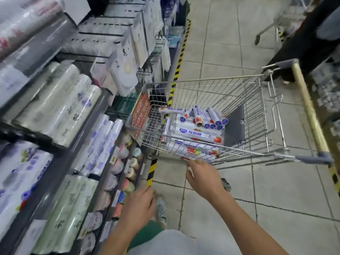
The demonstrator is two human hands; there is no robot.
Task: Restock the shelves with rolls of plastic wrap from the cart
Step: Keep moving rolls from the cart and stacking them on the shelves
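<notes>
A wire shopping cart (257, 115) stands in the aisle ahead of me, holding several rolls of plastic wrap (198, 134) with blue and red labels, some long and flat, some short and leaning at the back. My right hand (202, 178) reaches toward the cart's near rim, fingers apart, holding nothing. My left hand (139, 207) hangs lower, near the shelf edge, fingers loosely curled and empty. The shelves (60, 162) on my left carry rows of wrapped rolls (58, 107).
A yellow-and-black striped strip (151, 172) marks the shelf base along the floor. Hanging packets (128, 52) fill the upper shelf section. A second cart (281, 24) stands far up the aisle. A dark display (312, 37) borders the right side. My shoe (161, 210) is below.
</notes>
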